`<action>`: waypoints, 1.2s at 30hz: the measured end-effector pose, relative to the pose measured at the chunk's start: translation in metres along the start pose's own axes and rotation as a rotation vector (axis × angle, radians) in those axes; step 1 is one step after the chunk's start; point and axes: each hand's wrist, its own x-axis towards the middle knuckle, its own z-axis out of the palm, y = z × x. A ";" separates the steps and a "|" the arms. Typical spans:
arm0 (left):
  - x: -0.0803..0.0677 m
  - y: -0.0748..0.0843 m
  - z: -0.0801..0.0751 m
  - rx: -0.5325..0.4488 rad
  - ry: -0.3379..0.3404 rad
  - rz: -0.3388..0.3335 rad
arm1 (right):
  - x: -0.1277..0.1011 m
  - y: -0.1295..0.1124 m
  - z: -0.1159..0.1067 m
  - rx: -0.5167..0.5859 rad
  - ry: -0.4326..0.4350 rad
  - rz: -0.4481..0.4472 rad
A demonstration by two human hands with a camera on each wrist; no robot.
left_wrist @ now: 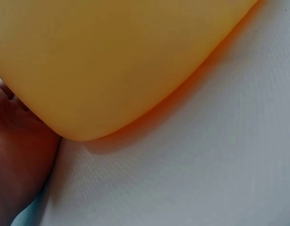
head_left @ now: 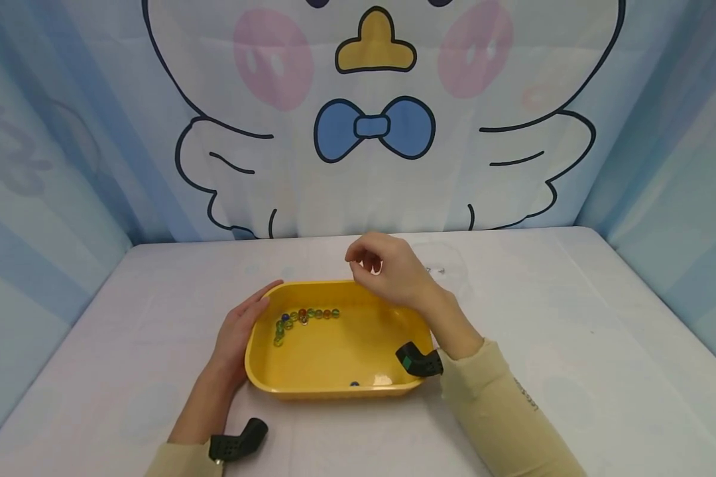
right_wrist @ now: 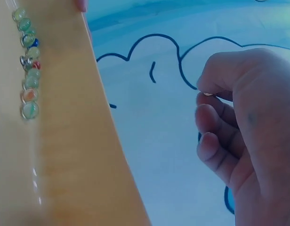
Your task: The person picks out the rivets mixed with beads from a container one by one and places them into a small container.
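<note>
A yellow plastic tray [head_left: 334, 358] stands on the table, with several glass marbles [head_left: 302, 313] along its far left side and one blue marble [head_left: 355, 383] near its front wall. My left hand [head_left: 238, 331] lies against the tray's left outer side, its fingers fairly straight along the rim. Above and just behind the far right rim is my right hand [head_left: 388, 268]. Its thumb and forefinger pinch a tiny shiny piece [right_wrist: 208, 94], mostly hidden by the fingertips; its kind cannot be told. The other fingers of that hand are curled.
Small metallic bits [head_left: 435, 270] lie on the white tablecloth [head_left: 573, 344] behind the tray, right of my right hand. A printed cloth backdrop [head_left: 376, 185] rises at the table's far edge, with blue cloth walls on both sides.
</note>
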 end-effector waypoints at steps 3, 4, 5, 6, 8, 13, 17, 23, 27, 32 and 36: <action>0.000 0.000 0.000 -0.001 0.002 -0.002 | -0.001 0.001 -0.005 -0.009 -0.016 0.031; 0.000 0.000 0.000 -0.003 0.002 -0.003 | -0.002 0.001 -0.006 -0.010 -0.022 0.041; 0.000 0.000 0.000 -0.006 0.002 -0.004 | -0.002 0.001 -0.008 -0.010 -0.026 0.049; 0.000 0.000 0.000 -0.009 0.002 -0.004 | -0.003 0.001 -0.009 -0.010 -0.028 0.058; 0.000 0.000 0.000 -0.012 0.001 -0.005 | -0.003 0.001 -0.012 -0.008 -0.031 0.072; 0.000 0.001 0.000 -0.020 -0.004 -0.005 | -0.005 0.002 -0.019 -0.015 -0.030 0.113; 0.000 0.000 -0.001 -0.021 -0.002 -0.008 | -0.007 0.004 -0.023 -0.013 -0.031 0.135; 0.001 0.000 -0.001 -0.012 0.004 -0.011 | -0.010 0.007 -0.031 -0.034 -0.021 0.164; 0.001 0.000 -0.001 -0.012 0.002 -0.010 | -0.011 0.009 -0.037 -0.076 -0.028 0.208; 0.001 0.000 -0.001 -0.012 -0.001 -0.008 | -0.013 0.010 -0.042 -0.110 -0.025 0.232; 0.001 -0.001 -0.001 -0.012 0.001 -0.011 | -0.015 0.015 -0.047 -0.132 -0.015 0.239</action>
